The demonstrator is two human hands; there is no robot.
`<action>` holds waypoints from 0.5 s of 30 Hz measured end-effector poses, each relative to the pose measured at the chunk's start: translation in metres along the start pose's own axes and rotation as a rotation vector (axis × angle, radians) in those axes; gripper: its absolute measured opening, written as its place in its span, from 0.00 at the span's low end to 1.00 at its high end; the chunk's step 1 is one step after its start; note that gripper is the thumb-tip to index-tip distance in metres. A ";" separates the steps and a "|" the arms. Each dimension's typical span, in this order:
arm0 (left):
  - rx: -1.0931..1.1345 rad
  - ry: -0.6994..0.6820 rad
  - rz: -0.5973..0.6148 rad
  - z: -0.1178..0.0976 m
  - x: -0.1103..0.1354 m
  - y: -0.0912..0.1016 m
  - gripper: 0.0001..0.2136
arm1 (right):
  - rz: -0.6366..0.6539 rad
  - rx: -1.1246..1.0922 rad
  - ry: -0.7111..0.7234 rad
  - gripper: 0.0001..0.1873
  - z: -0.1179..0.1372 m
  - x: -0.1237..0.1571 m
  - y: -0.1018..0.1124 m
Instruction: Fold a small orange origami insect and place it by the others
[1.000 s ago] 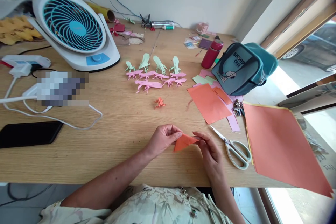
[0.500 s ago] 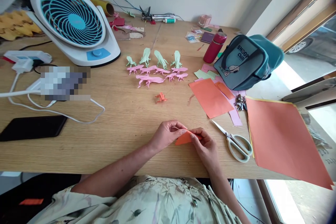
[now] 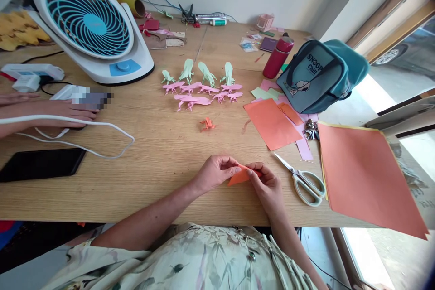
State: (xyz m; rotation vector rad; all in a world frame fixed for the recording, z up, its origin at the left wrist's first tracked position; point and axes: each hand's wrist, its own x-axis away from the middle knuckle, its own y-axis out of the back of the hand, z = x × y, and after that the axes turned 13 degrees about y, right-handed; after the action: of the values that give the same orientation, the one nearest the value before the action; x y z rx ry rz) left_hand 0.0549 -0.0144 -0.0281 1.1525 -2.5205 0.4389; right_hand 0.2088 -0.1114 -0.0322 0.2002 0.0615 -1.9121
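Observation:
A small folded orange paper (image 3: pixel 239 175) is pinched between both my hands just above the wooden table (image 3: pixel 159 145). My left hand (image 3: pixel 213 173) grips its left side with closed fingers. My right hand (image 3: pixel 267 186) pinches its right edge. One small finished orange paper figure (image 3: pixel 207 123) lies further back on the table. Behind it stand rows of pink paper figures (image 3: pixel 200 93) and green paper figures (image 3: pixel 204 72).
Scissors (image 3: pixel 302 180) lie right of my hands beside a large orange sheet (image 3: pixel 367 174), a smaller orange sheet (image 3: pixel 272 123) and a blue bag (image 3: pixel 317 77). A fan (image 3: pixel 90 25), a red bottle (image 3: pixel 277 58), a black phone (image 3: pixel 41 163) and a white cable (image 3: pixel 84 147) are around. Another person's hand (image 3: pixel 64 109) rests at left.
The orange paper has been folded flatter and my hands have closed in on it. Another person's hand has come into view at the left by the cable.

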 end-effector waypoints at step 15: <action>-0.001 0.079 -0.020 -0.002 0.001 -0.002 0.09 | -0.013 -0.031 -0.004 0.09 -0.002 -0.001 0.001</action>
State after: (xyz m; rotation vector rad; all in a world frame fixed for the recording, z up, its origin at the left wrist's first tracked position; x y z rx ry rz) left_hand 0.0556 -0.0157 -0.0258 1.1364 -2.4396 0.4691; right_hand 0.2104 -0.1103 -0.0337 0.1752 0.0895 -1.9231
